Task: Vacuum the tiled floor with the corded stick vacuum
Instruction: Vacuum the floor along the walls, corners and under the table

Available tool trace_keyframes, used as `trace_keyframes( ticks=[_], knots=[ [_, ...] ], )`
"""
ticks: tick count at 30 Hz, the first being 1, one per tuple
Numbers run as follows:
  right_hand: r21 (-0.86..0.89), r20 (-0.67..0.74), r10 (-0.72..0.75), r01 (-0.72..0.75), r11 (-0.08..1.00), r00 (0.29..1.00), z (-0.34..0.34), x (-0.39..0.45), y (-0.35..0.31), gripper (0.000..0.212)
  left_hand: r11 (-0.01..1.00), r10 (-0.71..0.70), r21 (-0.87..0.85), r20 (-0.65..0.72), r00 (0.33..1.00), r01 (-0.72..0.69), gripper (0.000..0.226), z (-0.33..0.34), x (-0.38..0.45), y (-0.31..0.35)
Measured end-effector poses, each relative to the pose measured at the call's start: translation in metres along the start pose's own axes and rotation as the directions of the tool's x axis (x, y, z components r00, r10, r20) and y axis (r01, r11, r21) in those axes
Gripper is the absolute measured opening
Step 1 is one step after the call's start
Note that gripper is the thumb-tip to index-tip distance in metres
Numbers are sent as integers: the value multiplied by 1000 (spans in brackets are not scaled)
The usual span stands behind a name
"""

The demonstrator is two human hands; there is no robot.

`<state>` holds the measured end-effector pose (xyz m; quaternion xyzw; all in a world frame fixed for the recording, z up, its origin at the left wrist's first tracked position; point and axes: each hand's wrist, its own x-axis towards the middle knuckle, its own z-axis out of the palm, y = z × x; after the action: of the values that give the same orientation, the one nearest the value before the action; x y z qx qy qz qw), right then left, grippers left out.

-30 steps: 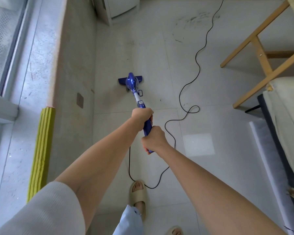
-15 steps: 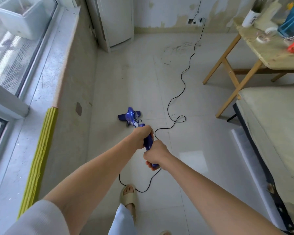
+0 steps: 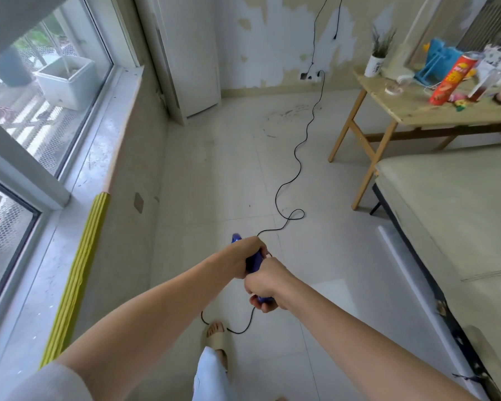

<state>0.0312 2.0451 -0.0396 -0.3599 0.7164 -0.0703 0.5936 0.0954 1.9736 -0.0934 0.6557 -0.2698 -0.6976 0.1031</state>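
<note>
Window side on the left, table and bed on the right

The cord [image 3: 297, 157] snakes across the floor [image 3: 220, 175] from the wall socket [image 3: 311, 75] to the vacuum [image 3: 253, 260], whose head is probably hidden behind the hands; a foot [image 3: 216, 332] sits below.

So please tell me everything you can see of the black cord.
The cord is thin, black and looks like flexible rubber or plastic. It starts at a plug in the wall socket, runs in loose curves over the tiled floor, makes a small loop, and passes behind the hands. It comes out again below the right hand, curls on the floor in front of the slipper, and goes to the blue vacuum handle. It lies slack, not stretched.
</note>
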Motion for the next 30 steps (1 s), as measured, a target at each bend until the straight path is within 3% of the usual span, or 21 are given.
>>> trace_keyframes(
  ticks=[3,5,8,15,30],
  knots=[
    [91,-11,-22,22,996,1000,10,-6,5,22,998,18,61,23,1000,-19,32,1,1,-7],
    [119,-24,-35,38,992,999,17,-3,4,27,998,-8,65,8,1000,7,9,-2,-1,-7],
    [118,-34,-38,42,992,999,22,9,2,29,999,4,49,-14,1000,-3,30,-11,5,-4],
    [72,-60,-13,17,997,998,27,43,3,16,998,-39,-48,7,999,39,20,-18,41,1],
    [71,-120,-4,13,997,993,1,177,-67,28,1000,-2,-8,-58,998,2,12,-49,163,94]
  ],
)
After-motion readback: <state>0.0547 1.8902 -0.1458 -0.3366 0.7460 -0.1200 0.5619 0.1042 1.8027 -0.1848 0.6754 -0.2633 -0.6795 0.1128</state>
